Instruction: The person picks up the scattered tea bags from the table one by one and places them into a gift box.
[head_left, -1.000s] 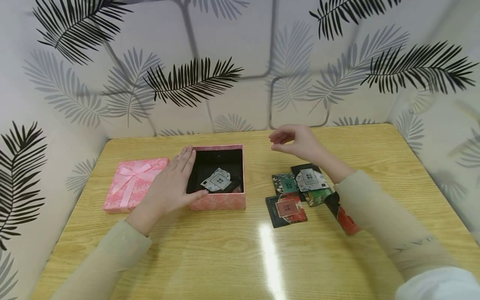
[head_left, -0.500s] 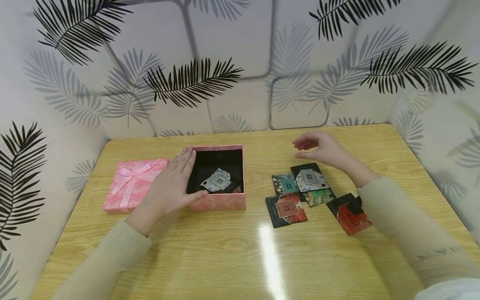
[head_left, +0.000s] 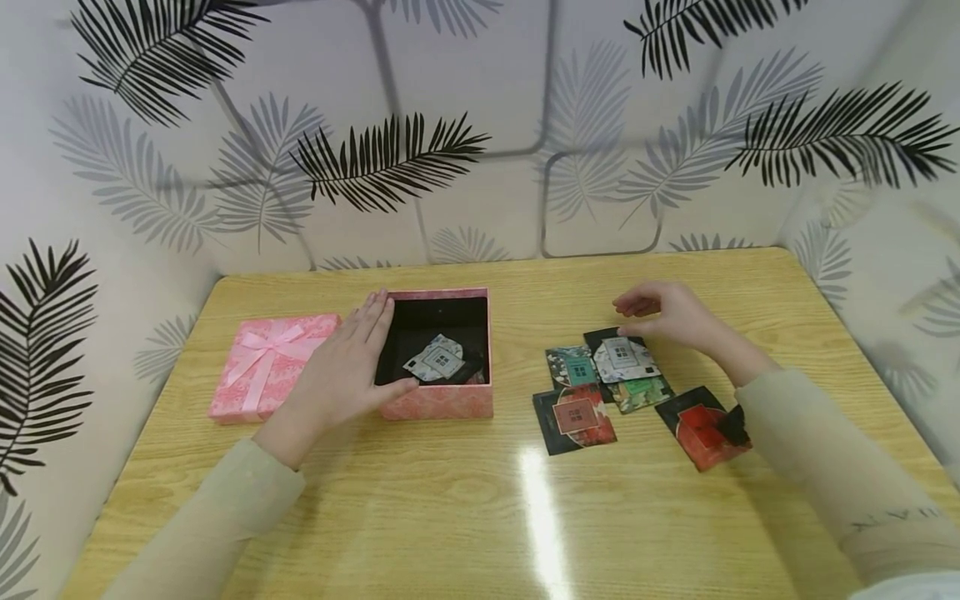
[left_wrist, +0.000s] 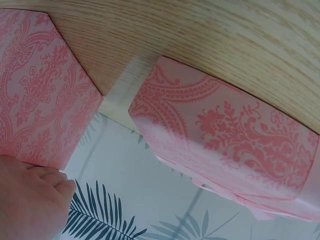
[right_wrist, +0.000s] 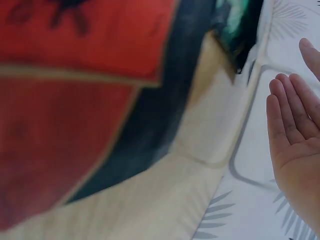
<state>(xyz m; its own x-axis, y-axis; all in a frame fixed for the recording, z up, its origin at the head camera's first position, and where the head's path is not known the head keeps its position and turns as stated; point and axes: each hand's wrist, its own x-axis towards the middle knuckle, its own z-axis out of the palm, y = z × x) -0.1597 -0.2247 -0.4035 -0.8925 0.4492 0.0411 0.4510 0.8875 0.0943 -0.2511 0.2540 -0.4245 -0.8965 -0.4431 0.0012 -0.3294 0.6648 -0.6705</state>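
Head camera: high, set back, facing forward and down over the wood-grain table [head_left: 420,517] to the leaf-print backdrop [head_left: 487,83], both hands in frame. Left-wrist camera: close, rolled nearly upside down, on pink gift box [head_left: 442,404] and bow-topped lid [head_left: 272,367]; head shares both. Right-wrist camera: tilted, very close to red-and-black sachet [head_left: 697,429]; head shares sachet, right hand [head_left: 671,317].

Person in pale beige long sleeves, left sleeve [head_left: 213,508] and right sleeve [head_left: 821,467], both with plain greenish-beige cuffs. Up-arm from the right cuff [head_left: 772,400]: small dark angular marks [head_left: 896,518], then white fabric [head_left: 911,585]; black piece [head_left: 733,425] just beside it, detail unclear.
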